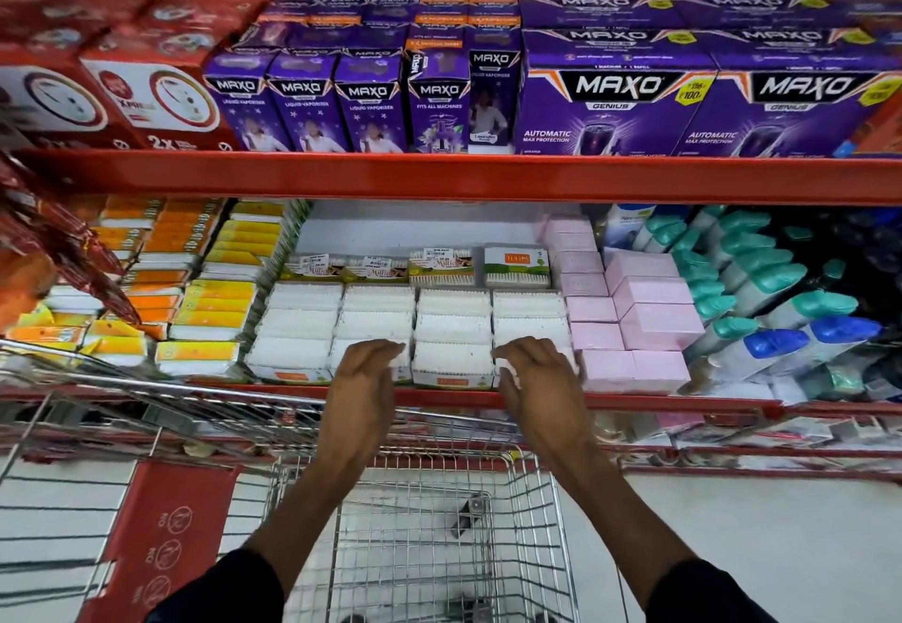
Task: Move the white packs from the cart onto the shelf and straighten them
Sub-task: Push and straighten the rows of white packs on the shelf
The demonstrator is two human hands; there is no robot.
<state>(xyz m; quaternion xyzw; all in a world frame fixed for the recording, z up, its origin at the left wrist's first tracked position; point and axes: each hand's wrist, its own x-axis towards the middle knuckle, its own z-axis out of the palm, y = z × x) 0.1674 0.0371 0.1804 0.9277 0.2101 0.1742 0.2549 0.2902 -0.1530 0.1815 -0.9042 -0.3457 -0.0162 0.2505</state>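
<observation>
Several white packs lie in neat rows on the lower shelf, between yellow packs and pink boxes. My left hand rests with fingers spread on the front pack of the second row. My right hand lies on the front pack of the rightmost white row, fingers curled over its top edge. Neither hand lifts a pack. The wire cart stands below my arms, and its basket shows no white packs.
Behind the white rows stand cotton-bud boxes. Pink boxes and teal-capped bottles fill the right; yellow and orange packs fill the left. A red shelf beam above carries purple Maxo boxes. A red flap hangs on the cart.
</observation>
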